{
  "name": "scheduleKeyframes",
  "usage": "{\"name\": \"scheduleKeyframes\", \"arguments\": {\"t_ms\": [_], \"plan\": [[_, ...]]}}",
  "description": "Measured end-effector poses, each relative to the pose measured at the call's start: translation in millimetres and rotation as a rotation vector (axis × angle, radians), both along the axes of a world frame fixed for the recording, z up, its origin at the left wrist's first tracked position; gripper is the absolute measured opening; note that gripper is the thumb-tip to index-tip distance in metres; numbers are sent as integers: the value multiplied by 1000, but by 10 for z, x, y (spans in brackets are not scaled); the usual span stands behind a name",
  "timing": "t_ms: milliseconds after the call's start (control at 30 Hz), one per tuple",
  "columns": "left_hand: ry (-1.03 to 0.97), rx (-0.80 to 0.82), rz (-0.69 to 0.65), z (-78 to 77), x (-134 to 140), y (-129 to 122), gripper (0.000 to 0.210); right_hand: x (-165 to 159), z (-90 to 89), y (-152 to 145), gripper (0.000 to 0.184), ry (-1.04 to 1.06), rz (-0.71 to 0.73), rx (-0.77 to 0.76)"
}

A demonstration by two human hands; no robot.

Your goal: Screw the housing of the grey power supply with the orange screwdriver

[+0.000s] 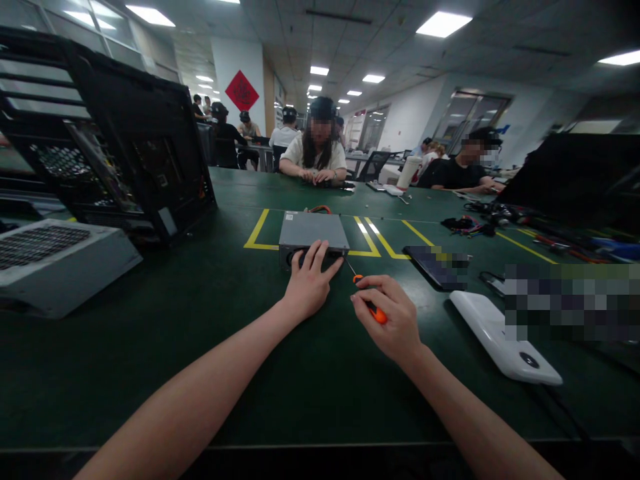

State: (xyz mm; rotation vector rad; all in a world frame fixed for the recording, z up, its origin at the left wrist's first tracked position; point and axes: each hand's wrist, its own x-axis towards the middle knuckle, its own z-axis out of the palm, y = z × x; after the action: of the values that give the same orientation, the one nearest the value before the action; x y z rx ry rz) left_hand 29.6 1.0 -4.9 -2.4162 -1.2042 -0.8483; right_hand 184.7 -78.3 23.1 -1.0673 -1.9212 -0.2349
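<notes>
Our two hands are both at work on one flat grey metal box (313,230), which lies on the dark green tabletop (240,400) straight ahead of us, its near edge across a yellow tape line (263,247). Our left hand (307,283) has its fingers spread over the box's near side. Our right hand (393,313) pinches one slim screwdriver with an orange handle (379,314); its shaft points at the box's near right corner, though we cannot tell whether the tip sits in a screw. One bundle of coloured wires (320,209) shows behind the box.

To our right lie one thin dark rectangular slab (434,268) and, nearer us, one white rounded plastic device (500,333) with a single dark round spot. To our left we count two things: one pale grey metal box with a mesh grille (65,267), and behind it one large black open-framed computer case (135,147). Across from us sits one person in a pale top (317,150), both hands together on the tabletop.
</notes>
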Motion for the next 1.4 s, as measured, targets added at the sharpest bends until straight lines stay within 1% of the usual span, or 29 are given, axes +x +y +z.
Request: {"name": "scheduleKeyframes", "arguments": {"t_ms": [100,133,233,300,367,400,467,500,567,633,667,1000,1133,1267,1333,1400], "plan": [[4,4,5,1,3,-1,53,-11,7,4,14,98,-12,-39],[6,4,6,2,3,-2,53,-17,7,5,14,109,-11,-40],[10,2,11,9,0,-7,54,-33,4,6,1,58,13,-22],[11,1,15,13,-3,-9,54,-40,0,11,6,24,24,-8],[11,0,15,15,-5,-10,54,-42,-4,19,4,21,25,-20],[10,-1,14,14,-5,-10,54,-41,-6,24,6,36,25,-37],[9,-3,14,12,-5,-8,54,-38,-9,30,17,93,26,-74],[8,-3,15,10,-4,-7,54,-37,-10,32,18,116,23,-83],[8,-4,20,7,-2,-4,54,-37,-7,30,11,117,20,-82],[10,-6,20,7,-2,-3,54,-40,2,24,3,70,25,-82],[10,-8,19,8,-2,-3,54,-41,8,21,2,48,31,-84],[17,-9,24,9,-8,-2,54,-46,19,20,4,-13,81,-113],[18,-18,23,5,-2,-3,53,-55,9,30,7,9,66,-125],[17,-11,33,0,5,0,54,-47,-12,48,16,118,-6,-72],[19,-6,37,0,5,1,55,-34,-15,50,14,126,-19,-70],[23,-2,39,1,2,3,54,-19,-10,45,11,93,9,-76]]}}
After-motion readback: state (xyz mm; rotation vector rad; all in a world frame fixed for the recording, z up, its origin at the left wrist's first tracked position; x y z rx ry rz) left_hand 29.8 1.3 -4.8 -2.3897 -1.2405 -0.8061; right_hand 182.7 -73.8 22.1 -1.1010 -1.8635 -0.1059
